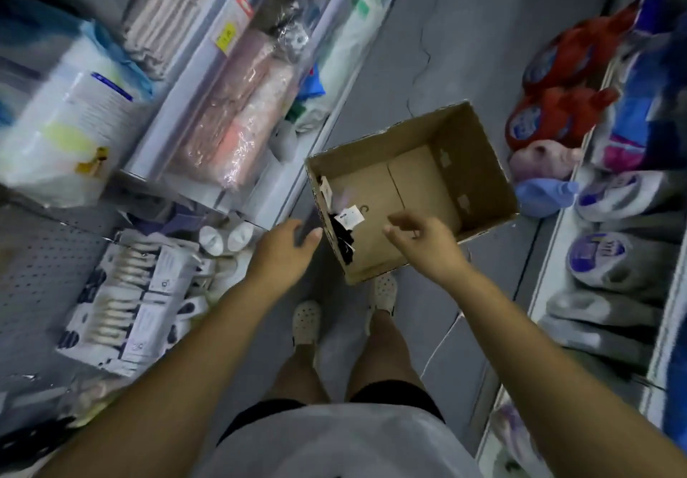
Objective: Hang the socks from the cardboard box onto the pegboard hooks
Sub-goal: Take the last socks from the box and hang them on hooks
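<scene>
White T-shirt (pixel 334 448) and black shorts (pixel 390 395) at the bottom edge, both forearms reaching forward over them. White perforated clogs (pixel 306 323) on grey floor (pixel 446 49), the right one partly tucked under the box's near corner. Left hand (pixel 284 245): fingers straight and relaxed, nothing in it, hovering just outside the near-left wall of the cardboard box (pixel 483 165). Right hand (pixel 422 241): over the box opening, fingers loosely curled, thumb out, no grip on anything; some motion blur but it looks empty. Box sits open-topped on the floor in the aisle, flaps gone, bottom mostly bare cardboard. Socks (pixel 342 232): small dark pile with white hang tags, bunched against the left inner wall of the box, between the two hands and touched by neither. Left of the person, grey pegboard (pixel 33 284) with rows of packaged socks (pixel 141 302) hanging on its hooks, white card headers facing out. Two small white bottles (pixel 226 239) near the board's far end. Further along the left shelving, plastic-wrapped pink textiles (pixel 238 113) and yellow price tags (pixel 225 36). Right-hand shelving holds red detergent bottles (pixel 550 120) with blue labels; grey packs with purple labels (pixel 602 258) sit nearer. Edges of the view are blurred, fine print unreadable.
</scene>
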